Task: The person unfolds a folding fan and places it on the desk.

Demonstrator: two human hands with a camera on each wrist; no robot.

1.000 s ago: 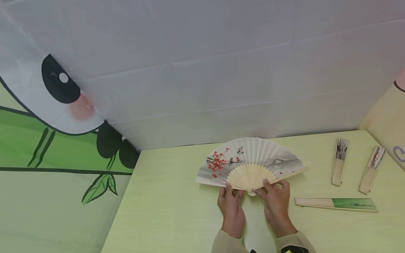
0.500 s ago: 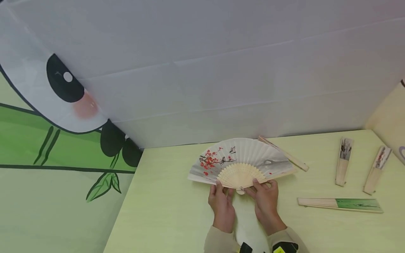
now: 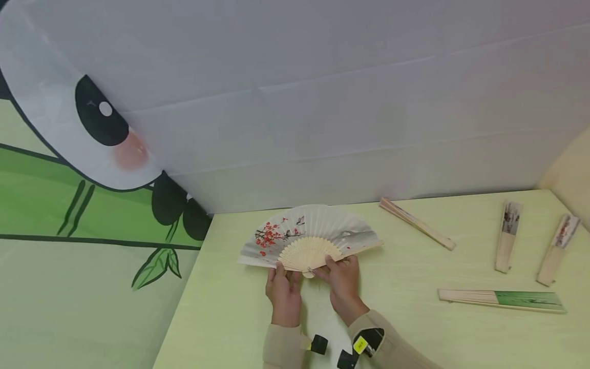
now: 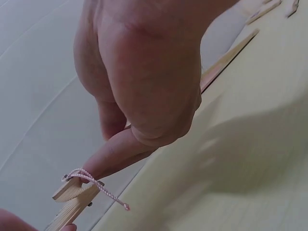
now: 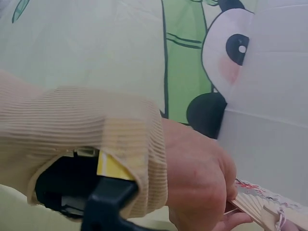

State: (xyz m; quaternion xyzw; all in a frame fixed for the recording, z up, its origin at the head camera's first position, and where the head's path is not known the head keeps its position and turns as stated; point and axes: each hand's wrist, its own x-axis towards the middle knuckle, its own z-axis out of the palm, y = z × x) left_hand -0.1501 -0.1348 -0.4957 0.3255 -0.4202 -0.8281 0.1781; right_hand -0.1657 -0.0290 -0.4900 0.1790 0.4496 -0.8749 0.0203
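Observation:
A spread folding fan (image 3: pixel 327 225) with red blossoms and grey ink painting on white is held near the left-middle of the table. Its ribs are pale wood and converge at a pivot with a thin cord (image 4: pixel 108 195), seen in the left wrist view. My left hand (image 3: pixel 284 300) holds the fan's lower left edge, thumb on top. My right hand (image 3: pixel 344 284) grips its lower right edge, thumb over the ribs and fingers near the pivot. Parts of the fingers beneath are hidden by the fan.
One folded fan (image 3: pixel 417 224) lies slanted to the right of the held one. Further right are a green folded fan (image 3: pixel 502 300) and two folded fans (image 3: pixel 509 236) (image 3: pixel 557 248) with dark and reddish pictures. A white wall cloth (image 3: pixel 322 128) rises behind the table.
Both hands have carried the spread fan leftward across the table. The slanted folded fan, hidden behind it a second ago, is now fully uncovered.

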